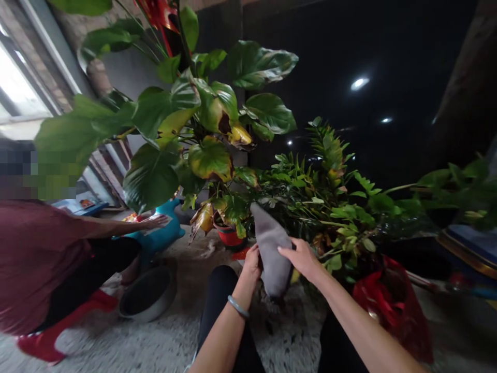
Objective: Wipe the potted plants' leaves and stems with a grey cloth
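The grey cloth (pixel 271 247) sits in the lower centre of the frame, held upright between both hands. Its pointed upper end rises above the fingers, and its lower end hangs just below them.

- The left hand (pixel 252 262) is closed on the left edge of the cloth, with the fingers curled in against the fabric. A pale bracelet (pixel 237 306) circles the wrist below it.
- The right hand (pixel 304 258) grips the right edge at about the same height, with the fingers laid across the front of the fabric.
- The two hands are on opposite sides of the cloth and close together, with only the cloth between them.

Directly behind the cloth, a red pot (pixel 229 237) stands on the floor (pixel 163 342), which is pale and speckled. The pot is at the foot of a large-leaved plant (pixel 182 134) that fills the upper centre of the frame. Several of the leaves are yellowed. A finer-leaved plant (pixel 330 191) spreads to the right of the hands. A red bag (pixel 388 305) lies in the lower right of the frame, near the right forearm.

At the left of the frame, a second person in a maroon top (pixel 39 254) extends one hand (pixel 156 221), which rests on a teal object (pixel 165 235). A grey metal basin (pixel 148 295) stands on the floor below that arm, well apart from the cloth.
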`<action>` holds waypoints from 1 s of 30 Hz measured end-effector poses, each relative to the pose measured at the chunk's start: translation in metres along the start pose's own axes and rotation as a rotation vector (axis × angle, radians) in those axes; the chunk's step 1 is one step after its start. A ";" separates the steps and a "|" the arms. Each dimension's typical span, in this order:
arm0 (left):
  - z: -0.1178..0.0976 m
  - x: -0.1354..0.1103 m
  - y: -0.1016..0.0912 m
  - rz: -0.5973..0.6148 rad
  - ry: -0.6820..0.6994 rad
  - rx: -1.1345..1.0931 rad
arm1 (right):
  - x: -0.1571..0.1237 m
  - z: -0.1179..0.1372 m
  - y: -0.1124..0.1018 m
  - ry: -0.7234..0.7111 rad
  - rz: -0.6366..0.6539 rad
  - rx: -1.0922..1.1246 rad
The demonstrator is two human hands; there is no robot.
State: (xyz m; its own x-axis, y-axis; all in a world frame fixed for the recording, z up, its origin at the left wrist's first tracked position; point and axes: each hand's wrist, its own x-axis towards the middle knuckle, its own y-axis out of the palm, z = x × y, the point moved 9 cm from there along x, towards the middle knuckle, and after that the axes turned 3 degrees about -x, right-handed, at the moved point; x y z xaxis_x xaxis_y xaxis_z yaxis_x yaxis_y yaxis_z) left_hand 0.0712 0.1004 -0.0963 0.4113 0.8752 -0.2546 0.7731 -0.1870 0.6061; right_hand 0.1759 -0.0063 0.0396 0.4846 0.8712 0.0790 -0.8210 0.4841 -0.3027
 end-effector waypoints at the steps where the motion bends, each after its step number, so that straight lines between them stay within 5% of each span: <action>1: 0.001 -0.003 -0.002 -0.013 -0.024 0.005 | -0.011 -0.007 -0.001 0.018 0.038 -0.026; 4: 0.002 -0.013 -0.004 -0.058 -0.080 -0.033 | -0.048 -0.017 -0.025 0.080 0.102 -0.069; 7: -0.001 -0.022 -0.002 -0.112 -0.112 -0.029 | -0.082 -0.036 -0.065 0.291 0.113 -0.132; 11: -0.012 -0.023 -0.001 -0.169 -0.096 0.134 | -0.127 -0.074 -0.086 0.515 0.304 -0.421; 14: -0.023 -0.010 -0.002 -0.192 -0.001 0.259 | -0.143 -0.089 -0.090 0.523 0.270 -0.529; 19: -0.040 0.006 -0.008 -0.294 0.215 0.399 | -0.148 -0.075 -0.095 0.362 0.203 -0.708; 25: -0.077 -0.023 0.017 -0.364 0.722 0.811 | -0.172 -0.090 -0.115 0.452 0.310 -0.736; 28: -0.074 -0.026 0.028 -0.306 0.757 0.856 | -0.173 -0.095 -0.121 0.423 0.331 -0.704; 30: -0.074 -0.023 0.030 -0.283 0.755 0.863 | -0.161 -0.085 -0.145 0.336 0.222 -0.697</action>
State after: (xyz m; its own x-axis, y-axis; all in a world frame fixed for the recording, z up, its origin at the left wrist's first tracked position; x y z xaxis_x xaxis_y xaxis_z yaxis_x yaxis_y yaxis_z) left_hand 0.0498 0.1076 -0.0166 0.0072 0.9220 0.3872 0.9804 0.0697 -0.1841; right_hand 0.2426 -0.2234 -0.0103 0.4884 0.8163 -0.3085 -0.5847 0.0437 -0.8101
